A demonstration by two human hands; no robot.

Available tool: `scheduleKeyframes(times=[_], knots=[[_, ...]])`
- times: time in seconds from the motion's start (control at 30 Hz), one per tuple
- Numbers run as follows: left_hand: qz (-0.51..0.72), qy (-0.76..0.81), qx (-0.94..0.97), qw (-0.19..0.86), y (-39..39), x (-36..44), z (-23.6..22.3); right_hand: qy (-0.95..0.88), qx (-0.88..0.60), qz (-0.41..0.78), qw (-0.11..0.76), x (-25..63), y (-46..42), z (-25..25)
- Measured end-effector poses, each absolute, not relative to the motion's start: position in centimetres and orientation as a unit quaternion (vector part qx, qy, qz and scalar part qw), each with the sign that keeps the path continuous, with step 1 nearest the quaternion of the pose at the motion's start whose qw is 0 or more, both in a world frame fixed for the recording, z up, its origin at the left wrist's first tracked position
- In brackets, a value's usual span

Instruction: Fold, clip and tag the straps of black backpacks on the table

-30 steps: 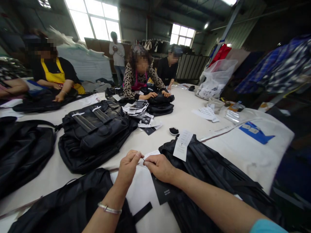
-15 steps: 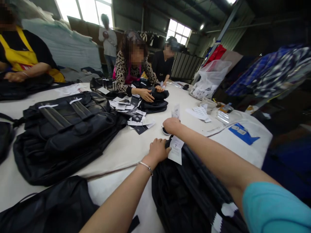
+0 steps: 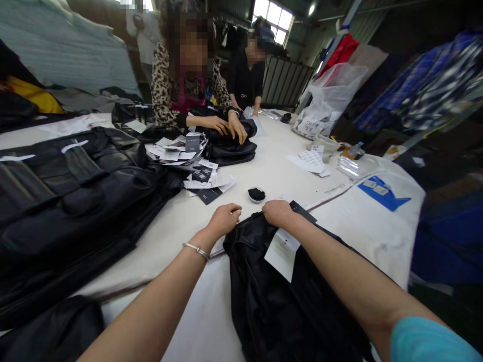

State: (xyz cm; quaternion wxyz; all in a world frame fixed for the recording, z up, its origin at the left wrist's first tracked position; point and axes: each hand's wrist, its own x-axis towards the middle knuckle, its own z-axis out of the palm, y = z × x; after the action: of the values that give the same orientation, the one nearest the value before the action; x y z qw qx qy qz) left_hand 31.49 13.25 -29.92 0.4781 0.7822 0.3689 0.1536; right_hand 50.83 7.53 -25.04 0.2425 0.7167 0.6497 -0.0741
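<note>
Black bag [image 3: 260, 301] flat on desk [image 3: 271, 151] | head view: right hand [image 3: 278, 213] at top edge, fingers curled, cannot tell on what, perhaps steadying it | left hand [image 3: 223, 219] just beside top corner, fingers curled, cannot tell if pinching | white tag [image 3: 283, 251] face-up across front | small dish [image 3: 257, 200] just beyond, probably for easy reach

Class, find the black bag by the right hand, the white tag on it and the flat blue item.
Black bag [image 3: 269, 301], head view: its upper surface.
White tag [image 3: 282, 255], head view: its middle.
Flat blue item [image 3: 391, 201], head view: its blue surface.
</note>
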Motion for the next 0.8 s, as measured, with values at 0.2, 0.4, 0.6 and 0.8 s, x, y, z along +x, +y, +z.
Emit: scheduleKeyframes(times=[0.2, 0.4, 0.6, 0.8], knots=[[0.066, 0.38, 0.778, 0.496, 15.8, 37.6, -32.8, 0.737, 0.635, -0.056, 0.224, 51.4, 7.5, -25.6], [0.056, 0.397, 0.706, 0.583, 15.8, 39.2, -34.5, 0.78, 0.586, -0.069, 0.211, 52.6, 8.4, -26.1], [0.038, 0.381, 0.569, 0.728, 15.7, 38.5, -35.6, 0.801, 0.56, -0.115, 0.178, 53.5, 8.5, -26.4], [0.058, 0.365, 0.465, 0.805, 15.3, 38.5, -35.6, 0.778, 0.598, -0.097, 0.169, 53.0, 8.7, -26.5]])
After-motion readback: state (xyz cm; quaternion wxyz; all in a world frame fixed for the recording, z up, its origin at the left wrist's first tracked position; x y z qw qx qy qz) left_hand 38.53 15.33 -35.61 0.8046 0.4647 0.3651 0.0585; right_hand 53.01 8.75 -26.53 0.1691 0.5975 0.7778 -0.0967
